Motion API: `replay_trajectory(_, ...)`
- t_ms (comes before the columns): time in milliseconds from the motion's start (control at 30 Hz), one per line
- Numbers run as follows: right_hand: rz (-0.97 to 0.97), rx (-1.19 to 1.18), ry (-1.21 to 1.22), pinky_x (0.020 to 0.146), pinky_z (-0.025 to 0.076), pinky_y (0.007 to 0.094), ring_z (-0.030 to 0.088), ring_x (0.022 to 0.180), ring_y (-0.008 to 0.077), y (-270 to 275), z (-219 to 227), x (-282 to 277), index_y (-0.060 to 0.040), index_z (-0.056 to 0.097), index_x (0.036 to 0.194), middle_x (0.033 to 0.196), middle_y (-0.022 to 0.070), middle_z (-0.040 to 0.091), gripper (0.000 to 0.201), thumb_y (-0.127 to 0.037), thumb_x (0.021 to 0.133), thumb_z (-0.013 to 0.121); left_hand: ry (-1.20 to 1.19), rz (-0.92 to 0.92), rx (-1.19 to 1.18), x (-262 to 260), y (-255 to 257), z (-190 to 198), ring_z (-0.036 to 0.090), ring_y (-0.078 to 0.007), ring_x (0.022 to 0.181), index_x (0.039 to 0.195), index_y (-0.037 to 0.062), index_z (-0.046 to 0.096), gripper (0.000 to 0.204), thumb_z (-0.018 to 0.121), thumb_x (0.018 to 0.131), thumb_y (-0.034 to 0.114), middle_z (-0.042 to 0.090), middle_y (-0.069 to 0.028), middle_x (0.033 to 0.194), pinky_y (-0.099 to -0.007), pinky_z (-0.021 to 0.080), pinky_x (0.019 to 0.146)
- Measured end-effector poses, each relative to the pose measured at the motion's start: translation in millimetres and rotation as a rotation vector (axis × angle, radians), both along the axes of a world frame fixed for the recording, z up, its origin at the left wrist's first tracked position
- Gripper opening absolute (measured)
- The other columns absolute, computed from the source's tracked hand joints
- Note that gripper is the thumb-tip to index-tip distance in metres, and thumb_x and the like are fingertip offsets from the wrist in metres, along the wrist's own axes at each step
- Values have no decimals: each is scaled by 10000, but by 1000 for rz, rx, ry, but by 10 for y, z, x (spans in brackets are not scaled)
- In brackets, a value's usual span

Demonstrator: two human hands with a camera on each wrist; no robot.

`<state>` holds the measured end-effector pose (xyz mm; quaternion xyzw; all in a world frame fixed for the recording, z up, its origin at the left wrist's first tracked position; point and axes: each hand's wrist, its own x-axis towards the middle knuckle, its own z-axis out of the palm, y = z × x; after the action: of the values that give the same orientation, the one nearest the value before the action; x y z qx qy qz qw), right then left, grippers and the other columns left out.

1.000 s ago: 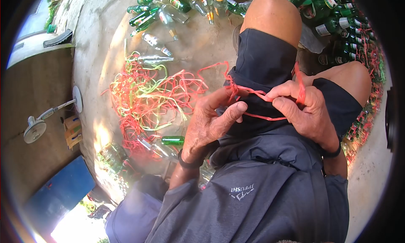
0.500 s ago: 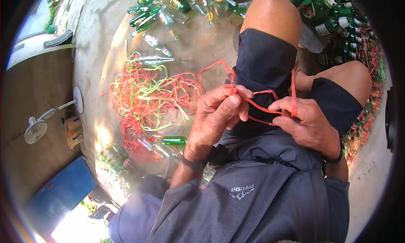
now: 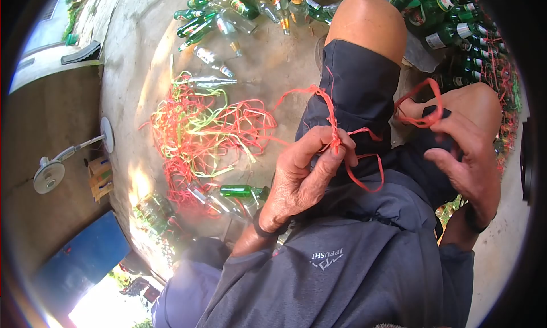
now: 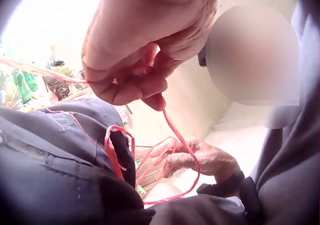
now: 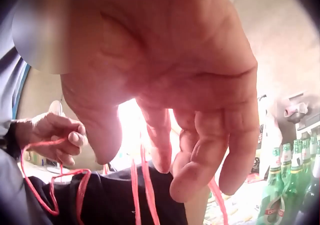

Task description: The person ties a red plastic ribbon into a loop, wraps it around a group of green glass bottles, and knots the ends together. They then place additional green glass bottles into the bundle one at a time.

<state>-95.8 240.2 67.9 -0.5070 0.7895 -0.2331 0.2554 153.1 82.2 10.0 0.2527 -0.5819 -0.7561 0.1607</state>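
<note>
My left hand [image 3: 305, 177] pinches a knotted part of red plastic twine [image 3: 334, 135] between thumb and fingers, above my lap. One strand runs from the knot toward a tangled pile of red and light green twine [image 3: 194, 128] on the ground, and slack loops hang from the pinch. My right hand [image 3: 470, 160] is apart to the right, thumb well away from its loosely bent fingers. A red twine loop [image 3: 437, 94] lies by its fingertips; in the right wrist view red strands [image 5: 148, 195] pass behind the fingers.
Green and clear bottles [image 3: 225, 29] lie on the ground ahead; more green bottles [image 3: 450, 29] are stacked at right beside twine netting. A green bottle [image 3: 236, 190] lies near my left forearm. A white fan [image 3: 48, 176] stands at far left. Another person's clothing [image 3: 191, 294] shows at lower left.
My right hand has let go of the twine near the knot and moved right, its fingers spreading. My left hand has shifted slightly right, still pinching the knot. The twine between them has slackened.
</note>
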Motion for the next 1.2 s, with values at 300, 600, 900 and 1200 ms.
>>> replay_trajectory(300,148,-210,-338,651,446,298,574,763,183,-244,-81,223,25,652,1037,863,97,588,305,-236,912,748,153,-51,-296,-99,99,-81,620,-166,841,1080,-22,613,135,566,1034,95,647,-92,947,-297,504,765)
replay_trajectory(600,208,-387,-570,809,497,303,599,902,199,-566,-458,680,62,666,1123,1011,126,604,336,-210,937,729,56,-102,-469,-164,157,-52,620,-385,850,1091,-4,610,252,685,855,35,639,-171,947,-434,499,723)
replay_trajectory(900,80,-500,-712,847,507,298,641,933,196,-574,-383,640,54,694,1028,993,125,667,147,-50,974,605,89,-55,-433,-228,173,-41,613,-360,799,1078,3,632,147,631,934,31,646,-146,901,-400,465,732)
replay_trajectory(1200,-79,-629,-1156,891,482,416,568,871,222,-584,-276,403,-73,560,1022,846,53,514,339,-331,1116,362,11,-237,-313,-88,55,58,607,-203,740,1026,-22,596,85,555,1003,49,618,-100,854,-316,485,707)
